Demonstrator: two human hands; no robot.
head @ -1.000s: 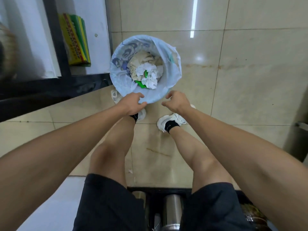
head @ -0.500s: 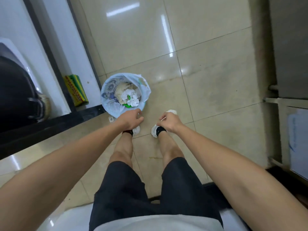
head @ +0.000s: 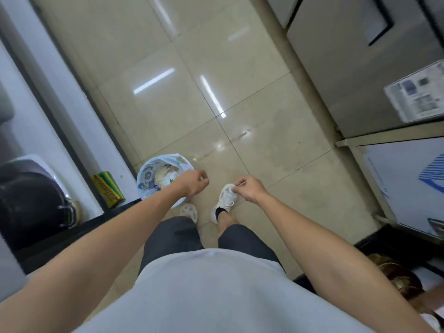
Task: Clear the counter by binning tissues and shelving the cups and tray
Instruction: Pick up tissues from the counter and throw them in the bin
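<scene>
Both hands held nothing. Left hand hung with fingers loosely curled, relaxed, above the bin's 3 o'clock rim. Right hand also loosely curled, empty, over the right shoe; whether fingertips touched each other was hard to tell.

Bin, lined with a pale blue bag, stood on the floor at the left hand's 9 o'clock, partly covered by the left forearm. Crumpled tissues sat inside it, white and beige, blurred.

Tiled floor ran open toward 12 o'clock, a free lane between the dark-edged counter base along the left and steel cabinet fronts along the right. A green-yellow packet leaned against the left wall just beside the bin at its 9 o'clock. A dark pot sat on the counter at far left, cut off by the edge.

Left shoe mostly hidden by shorts. Brownish item at 4 o'clock was unidentifiable. Cups and tray could not be made out.
</scene>
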